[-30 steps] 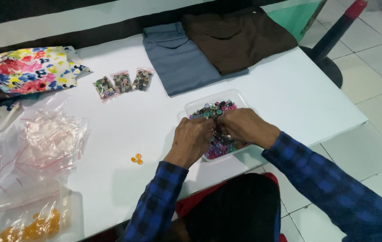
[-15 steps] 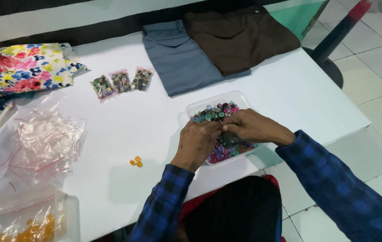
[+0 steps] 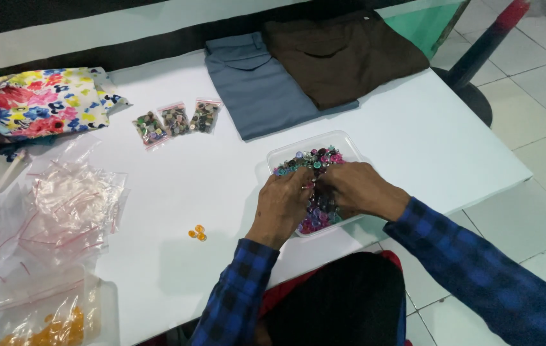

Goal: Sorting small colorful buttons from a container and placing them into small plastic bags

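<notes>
Left hand (image 3: 284, 206) and right hand (image 3: 357, 190) together over clear plastic tray (image 3: 282, 156) of mixed coloured buttons (image 3: 316, 160) near front table edge; fingers curled narrow into the pile, contents of any pinch not discernible. Orange buttons (image 3: 197, 233) loose on white table (image 3: 414, 141), left of tray. Three small filled bags (image 3: 176, 120) farther back; folded grey cloth (image 3: 260, 90) and brown cloth (image 3: 343, 54) beyond tray.

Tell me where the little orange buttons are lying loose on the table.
In the head view, the loose orange buttons lie on the white table, just left of the left hand and right of the pile of empty clear bags.
</notes>
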